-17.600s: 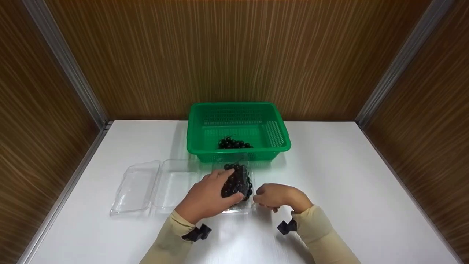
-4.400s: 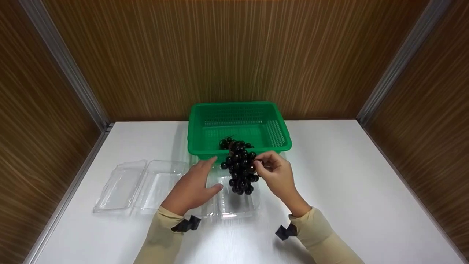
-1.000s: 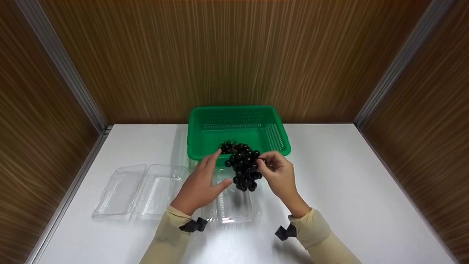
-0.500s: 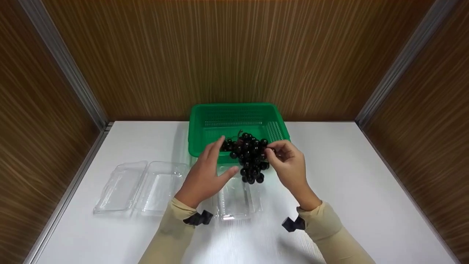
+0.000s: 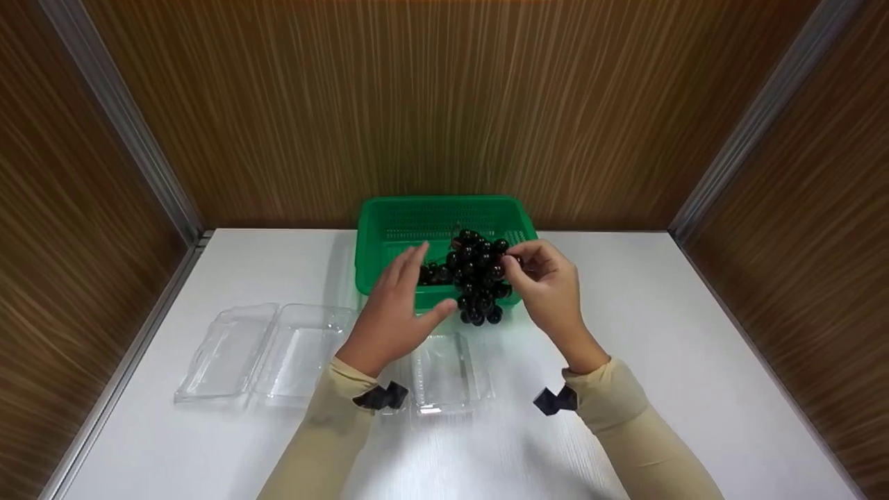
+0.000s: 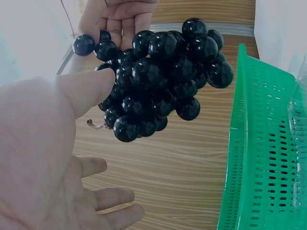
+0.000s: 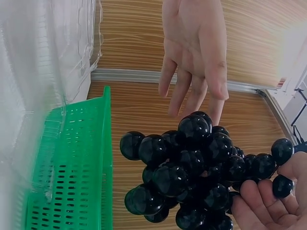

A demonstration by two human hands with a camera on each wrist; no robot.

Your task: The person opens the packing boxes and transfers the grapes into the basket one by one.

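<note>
A bunch of dark, glossy grapes (image 5: 478, 274) hangs in the air over the front rim of the green basket (image 5: 444, 201). My right hand (image 5: 553, 292) pinches the bunch at its right side between thumb and fingers. To the left of the bunch is my left hand (image 5: 392, 316), fingers extended and thumb spread. In the left wrist view, the left thumb (image 6: 91, 88) lies beside or against the grapes, and that palm holds nothing. Inside the basket lie more dark grapes (image 5: 434, 273), partly hidden by the left hand and the hanging bunch.
On the white table, a clear plastic container (image 5: 444, 375) stands open in front of the basket. Further left lies another open clear container (image 5: 302, 357) with its lid (image 5: 229, 354) folded out. A wood-grain panel (image 5: 444, 104) rises behind the basket.
Earlier the bunch lay in the clear container under my left hand; my right hand has since lifted it. Over the last second both hands and the bunch moved forward, over the basket's front rim.
</note>
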